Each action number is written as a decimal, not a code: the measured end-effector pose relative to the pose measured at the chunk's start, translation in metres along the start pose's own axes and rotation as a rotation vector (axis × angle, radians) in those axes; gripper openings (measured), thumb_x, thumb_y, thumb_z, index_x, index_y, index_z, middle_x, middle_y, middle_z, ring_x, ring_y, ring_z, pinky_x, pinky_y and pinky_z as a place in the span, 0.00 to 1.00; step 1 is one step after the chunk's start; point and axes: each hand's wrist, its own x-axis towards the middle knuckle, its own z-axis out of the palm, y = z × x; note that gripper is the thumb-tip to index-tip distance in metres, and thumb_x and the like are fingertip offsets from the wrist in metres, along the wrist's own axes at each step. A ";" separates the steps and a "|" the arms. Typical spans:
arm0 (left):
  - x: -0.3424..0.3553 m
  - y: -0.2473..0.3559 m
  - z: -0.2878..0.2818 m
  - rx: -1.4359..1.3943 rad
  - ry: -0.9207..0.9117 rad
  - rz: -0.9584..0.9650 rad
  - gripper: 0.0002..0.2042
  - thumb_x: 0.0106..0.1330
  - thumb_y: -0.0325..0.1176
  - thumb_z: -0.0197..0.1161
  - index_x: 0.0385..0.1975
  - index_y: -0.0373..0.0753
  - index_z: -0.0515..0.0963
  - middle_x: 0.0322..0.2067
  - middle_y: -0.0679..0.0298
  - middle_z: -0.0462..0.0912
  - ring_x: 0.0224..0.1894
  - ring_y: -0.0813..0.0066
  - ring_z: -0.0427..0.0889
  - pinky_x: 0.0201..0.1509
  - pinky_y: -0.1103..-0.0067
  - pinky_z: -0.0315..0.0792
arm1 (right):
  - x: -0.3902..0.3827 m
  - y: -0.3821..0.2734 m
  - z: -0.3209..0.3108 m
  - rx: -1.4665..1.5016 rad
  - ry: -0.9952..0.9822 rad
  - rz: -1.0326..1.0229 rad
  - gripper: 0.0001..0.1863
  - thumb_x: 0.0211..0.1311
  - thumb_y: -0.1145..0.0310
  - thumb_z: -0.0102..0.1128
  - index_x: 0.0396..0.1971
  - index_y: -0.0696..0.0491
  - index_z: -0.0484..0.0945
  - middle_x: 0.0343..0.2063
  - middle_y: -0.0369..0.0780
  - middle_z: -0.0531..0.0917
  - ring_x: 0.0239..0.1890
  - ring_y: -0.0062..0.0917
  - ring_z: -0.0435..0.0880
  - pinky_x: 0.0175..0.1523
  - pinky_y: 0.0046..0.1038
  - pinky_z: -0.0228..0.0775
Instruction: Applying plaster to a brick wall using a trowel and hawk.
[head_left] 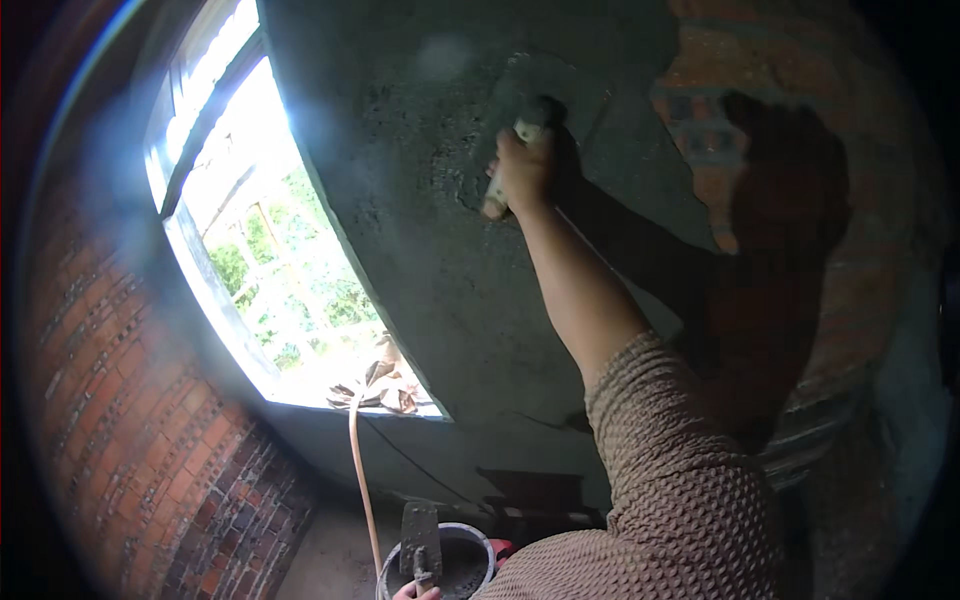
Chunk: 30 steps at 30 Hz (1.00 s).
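Head view: I see the float [526,131] against the grey plaster [390,180], between the window opening and the bare brick [710,150].
Float pressure: my worry is uneven pressure; if one edge tips inward, I expect it to gouge the coat or drag at the rough, pitted patch [440,150] beside it.
Plaster edge: the ragged border near the brick might lift if the float snags there.
Shadow: the arm's dark shadow could hide flaws from me.
Trowel: this trowel [420,530], raised over the bucket [483,535], could spill or knock the rim if lowered carelessly.
Right hand: this hand [525,168] is gripping the float's pale handle, forearm reaching up and leftward, elbow slightly bent.
Left hand: only fingers of this hand [416,593] show at the lower edge, wrapped around the trowel's handle.
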 end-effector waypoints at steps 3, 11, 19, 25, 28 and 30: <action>0.010 -0.060 -0.020 -0.078 0.063 -0.138 0.18 0.61 0.39 0.61 0.48 0.38 0.74 0.36 0.62 0.78 0.36 0.75 0.76 0.41 0.81 0.72 | 0.009 0.004 0.047 -0.061 -0.037 0.020 0.15 0.50 0.70 0.55 0.36 0.63 0.70 0.16 0.44 0.75 0.12 0.27 0.75 0.17 0.25 0.68; -0.021 0.011 -0.017 -0.234 0.234 0.071 0.24 0.55 0.38 0.68 0.50 0.36 0.74 0.36 0.60 0.79 0.37 0.74 0.76 0.42 0.81 0.70 | -0.035 0.042 0.078 -0.790 -0.699 -0.091 0.12 0.48 0.67 0.56 0.30 0.58 0.75 0.16 0.43 0.77 0.12 0.33 0.73 0.22 0.33 0.68; 0.052 -0.101 -0.033 -0.084 -0.007 -0.229 0.23 0.55 0.40 0.67 0.49 0.36 0.75 0.35 0.63 0.79 0.37 0.75 0.76 0.42 0.81 0.69 | 0.001 0.050 0.038 -1.516 -1.076 -0.765 0.09 0.44 0.65 0.57 0.23 0.54 0.79 0.26 0.40 0.83 0.24 0.37 0.79 0.31 0.36 0.72; 0.033 -0.074 -0.008 -0.094 0.048 -0.155 0.18 0.57 0.41 0.65 0.43 0.38 0.77 0.29 0.65 0.79 0.30 0.75 0.75 0.33 0.81 0.70 | 0.051 -0.116 -0.012 -1.008 -0.458 -0.065 0.21 0.52 0.61 0.62 0.46 0.54 0.74 0.29 0.39 0.80 0.24 0.25 0.79 0.28 0.26 0.72; 0.004 0.020 0.023 -0.133 0.077 -0.155 0.15 0.56 0.37 0.65 0.39 0.36 0.78 0.26 0.65 0.78 0.27 0.78 0.74 0.32 0.84 0.67 | 0.116 -0.137 -0.088 -0.750 -0.302 -0.094 0.25 0.56 0.57 0.61 0.50 0.56 0.72 0.29 0.42 0.80 0.24 0.24 0.78 0.26 0.25 0.72; -0.019 0.071 0.042 -0.186 0.132 -0.175 0.11 0.56 0.33 0.66 0.35 0.34 0.78 0.22 0.66 0.78 0.24 0.81 0.72 0.30 0.86 0.65 | 0.141 -0.151 -0.147 -0.730 -0.294 -0.150 0.25 0.55 0.55 0.63 0.47 0.56 0.74 0.28 0.41 0.79 0.23 0.22 0.77 0.25 0.24 0.71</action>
